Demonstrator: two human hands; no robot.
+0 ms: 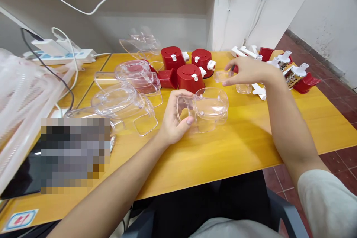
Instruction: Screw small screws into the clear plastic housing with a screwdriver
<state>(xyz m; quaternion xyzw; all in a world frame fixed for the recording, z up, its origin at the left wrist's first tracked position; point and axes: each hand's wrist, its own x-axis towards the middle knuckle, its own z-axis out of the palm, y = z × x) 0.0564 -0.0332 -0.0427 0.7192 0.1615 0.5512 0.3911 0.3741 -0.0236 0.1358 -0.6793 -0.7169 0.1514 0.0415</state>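
A person seated at a yellow wooden table (251,137) grasps a clear plastic housing with a round barrel and a wide open mouth (208,111) in the left hand (174,121). The thumb is hooked over the barrel's rim and the fingers curl beneath it, and the piece sits low over the tabletop. The right hand (245,70) is stretched forward past the left, fingers loosely extended, with thumb and forefinger set about a small clear plastic piece (221,76). Whether they actually grip it cannot be told.

Just beyond the left hand stand three red cylindrical plastic housings with white clips (191,76). To that hand's outer side lies a heap of further clear plastic housings (122,100) (several overlapping). Directly under the right hand rests a small clear plastic cup (244,88). Beyond its knuckles lie white plastic handles (245,51), and to its outer side sit metal grater drums with white caps (295,76), resting on red parts.
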